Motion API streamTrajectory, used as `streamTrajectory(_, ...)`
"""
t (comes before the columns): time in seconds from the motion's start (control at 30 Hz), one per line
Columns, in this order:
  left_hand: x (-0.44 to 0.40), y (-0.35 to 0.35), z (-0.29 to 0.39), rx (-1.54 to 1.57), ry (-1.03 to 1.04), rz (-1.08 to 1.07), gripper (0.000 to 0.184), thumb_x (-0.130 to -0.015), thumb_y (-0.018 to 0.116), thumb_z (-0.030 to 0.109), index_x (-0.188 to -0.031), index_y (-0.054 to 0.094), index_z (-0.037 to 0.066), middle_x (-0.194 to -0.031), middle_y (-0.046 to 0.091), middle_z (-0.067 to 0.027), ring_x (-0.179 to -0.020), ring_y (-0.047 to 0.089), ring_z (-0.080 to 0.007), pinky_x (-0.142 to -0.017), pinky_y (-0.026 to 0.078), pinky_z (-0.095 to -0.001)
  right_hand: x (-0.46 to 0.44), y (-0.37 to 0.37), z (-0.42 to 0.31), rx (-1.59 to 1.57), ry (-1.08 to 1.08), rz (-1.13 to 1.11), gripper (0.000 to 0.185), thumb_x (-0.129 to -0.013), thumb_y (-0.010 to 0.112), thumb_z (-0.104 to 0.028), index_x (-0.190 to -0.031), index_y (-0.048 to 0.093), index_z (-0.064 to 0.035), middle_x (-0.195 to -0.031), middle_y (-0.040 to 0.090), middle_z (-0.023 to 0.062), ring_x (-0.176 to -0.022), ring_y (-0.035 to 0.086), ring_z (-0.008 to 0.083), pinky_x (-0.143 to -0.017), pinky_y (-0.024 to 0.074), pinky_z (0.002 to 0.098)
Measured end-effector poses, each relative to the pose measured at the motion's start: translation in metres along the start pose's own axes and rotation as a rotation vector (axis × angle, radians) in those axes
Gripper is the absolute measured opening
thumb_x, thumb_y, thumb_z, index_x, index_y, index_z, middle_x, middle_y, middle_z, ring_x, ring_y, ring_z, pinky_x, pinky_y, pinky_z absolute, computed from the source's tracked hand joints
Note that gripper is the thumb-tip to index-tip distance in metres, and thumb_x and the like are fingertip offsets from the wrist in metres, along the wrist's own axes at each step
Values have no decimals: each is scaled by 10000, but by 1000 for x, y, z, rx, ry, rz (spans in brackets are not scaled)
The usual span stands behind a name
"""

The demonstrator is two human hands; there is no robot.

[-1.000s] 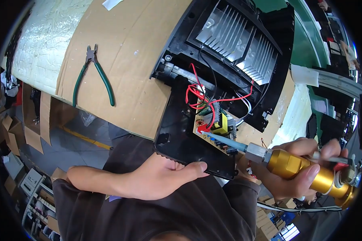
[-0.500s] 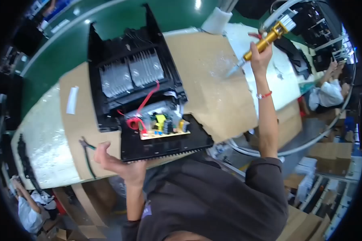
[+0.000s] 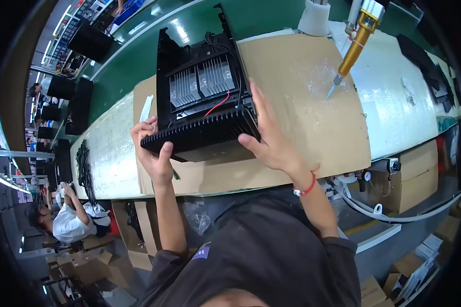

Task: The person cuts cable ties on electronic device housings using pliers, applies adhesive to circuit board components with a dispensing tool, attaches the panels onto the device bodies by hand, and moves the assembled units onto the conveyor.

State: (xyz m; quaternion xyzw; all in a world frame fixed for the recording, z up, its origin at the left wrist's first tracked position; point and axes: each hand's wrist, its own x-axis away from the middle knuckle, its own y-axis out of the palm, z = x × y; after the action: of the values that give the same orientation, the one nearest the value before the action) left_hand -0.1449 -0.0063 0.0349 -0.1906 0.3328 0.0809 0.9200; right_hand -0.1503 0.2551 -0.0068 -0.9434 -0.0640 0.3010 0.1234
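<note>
A black ribbed panel (image 3: 205, 132) is tilted up against the near end of a black housing (image 3: 164, 66). My left hand (image 3: 156, 156) grips the panel's left end, thumb on the near side. At the other end, my right hand (image 3: 274, 140) presses its thumb on the panel while its fingers stretch along the housing's right side. Silver heat-sink fins (image 3: 205, 82) show inside the housing, and a red wire (image 3: 217, 105) runs toward the panel. The circuit board is hidden behind the panel. To the right, a gold dispensing gun (image 3: 354, 50) with a blue tip points down, out of my hands.
Brown cardboard (image 3: 312, 128) covers the bench beneath the housing. A white strip (image 3: 147, 107) lies to the left, near a bundle of black cables (image 3: 83, 169). Dark cloth-like material (image 3: 425, 66) is at the right. Another person (image 3: 71, 220) sits at the lower left.
My right hand has let go of the dispensing gun and moved left to the panel. The panel has been swung up to the housing, hiding the circuit board. The view has also shifted.
</note>
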Motion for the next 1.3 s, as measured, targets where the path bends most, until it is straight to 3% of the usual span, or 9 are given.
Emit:
streamTrajectory(0.37,-6,2,10,-273,-36,56,363,-743,772,223,-913,562,-20,-1087,440,-111,-1096,502,-259,-901,434,-352,-6,9,11,-28,42,85,722,-924,563,-332,-1446,210,22,-1462,235,202,-1366,249,337,-1131,190,403)
streamTrajectory(0.53,-12,13,24,-349,-100,57,544,-710,812,217,-1148,569,5,-1273,447,-142,-1174,478,-302,-964,402,-374,-6,12,10,-40,52,121,690,-917,575,-286,-1437,249,31,-1475,243,216,-1370,267,339,-1130,196,398)
streamTrajectory(0.57,-9,7,5,-543,132,0,671,-701,818,222,-1271,515,39,-1374,412,-156,-1232,451,-309,-998,388,-379,-5,8,12,4,69,92,678,-910,587,-250,-1434,263,33,-1486,240,220,-1370,278,342,-1122,219,395)
streamTrajectory(0.73,6,18,-48,67,-374,-4,619,-777,770,260,-1231,498,-63,-1213,577,-182,-1080,561,-263,-950,419,-358,-15,3,21,137,1,22,609,-863,636,-109,-1375,361,73,-1283,533,248,-1188,537,328,-990,416,351)
streamTrajectory(0.93,-57,-24,36,-193,19,147,652,-811,659,536,-1091,609,-51,-900,679,-208,-857,667,-289,-773,504,-355,-84,-30,-73,403,-173,35,358,-903,617,-259,-1015,602,81,-915,657,225,-836,646,298,-730,494,371)
streamTrajectory(1.0,-99,-60,86,-519,-348,-33,728,-826,571,630,-1105,617,-41,-921,676,-215,-796,685,-264,-745,524,-358,-127,-50,-156,563,-37,-18,495,-928,545,-429,-846,633,51,-716,638,201,-641,615,277,-620,472,369)
streamTrajectory(1.07,-140,-91,121,-148,-435,-355,788,-839,518,656,-1216,549,-35,-1003,658,-227,-777,695,-251,-739,557,-392,-184,-77,-181,614,45,-132,524,-943,504,-470,-849,667,19,-718,641,84,-633,615,154,-602,482,309)
streamTrajectory(1.2,-193,-102,182,-209,-442,-414,847,-809,520,694,-1285,514,-7,-963,670,-191,-846,694,-236,-744,563,-398,-216,-87,-238,360,278,-159,398,-942,521,-418,-948,617,-32,-729,605,8,-609,574,71,-507,444,218)
streamTrajectory(1.3,-210,-94,174,-318,-593,-492,1017,-726,536,770,-1395,380,20,-1202,532,-295,-1090,583,-404,-891,479,-562,-230,-88,-212,293,430,-320,351,-941,524,-413,-857,595,-80,-688,546,-38,-564,499,51,-469,377,204)
